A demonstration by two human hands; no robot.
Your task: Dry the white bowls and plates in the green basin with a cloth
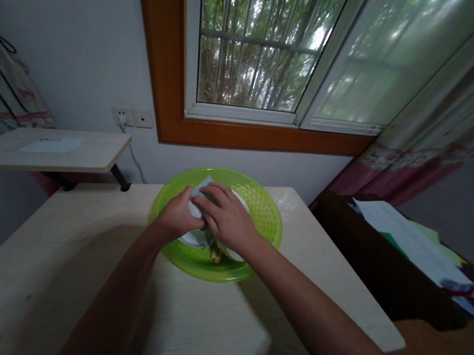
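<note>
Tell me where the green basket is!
In the head view, the green basket sits on the table, right of the shelf, under the left hand and right hand.

The green basket (273, 219) is showing glossy, translucent plastic with a textured wall. Inside it, a pale thin piece (201, 188) is looking matt, its material not reading clearly. The worktop (204, 328) is presenting a smooth, wood-look face of low sheen. Towards twelve o'clock from the basket, the window surround (234, 139) is displaying smooth brown wood. At two o'clock, the curtain (426, 147) is hanging as matt cloth; at three, papers (408, 234) are appearing matt.
</note>
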